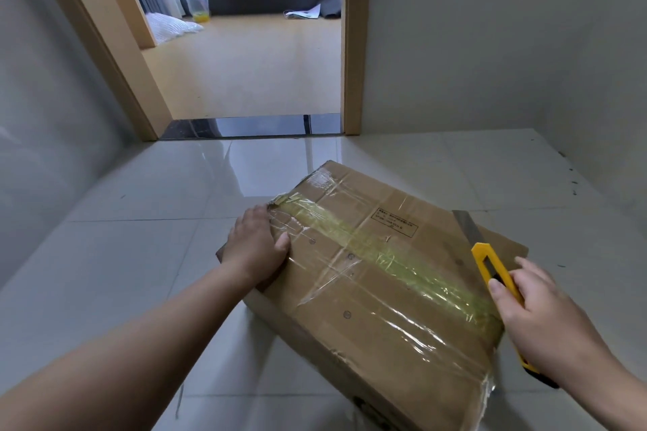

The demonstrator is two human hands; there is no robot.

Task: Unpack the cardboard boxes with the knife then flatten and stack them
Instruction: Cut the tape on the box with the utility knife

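Under the right hand (546,318), the knife (490,266) handle is hidden.

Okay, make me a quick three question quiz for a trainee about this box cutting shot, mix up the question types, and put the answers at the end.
1. True or false: the blade of the knife is extended.
2. Which hand steadies the cardboard box? A) left B) right C) neither
3. Fill in: the yellowish tape along the box top looks ____ (cut / uncut).

Key:
1. True; the right hand has its grip on the yellow handle with bare metal showing beyond it.
2. A; the left hand rests on the box's far left corner.
3. Uncut.
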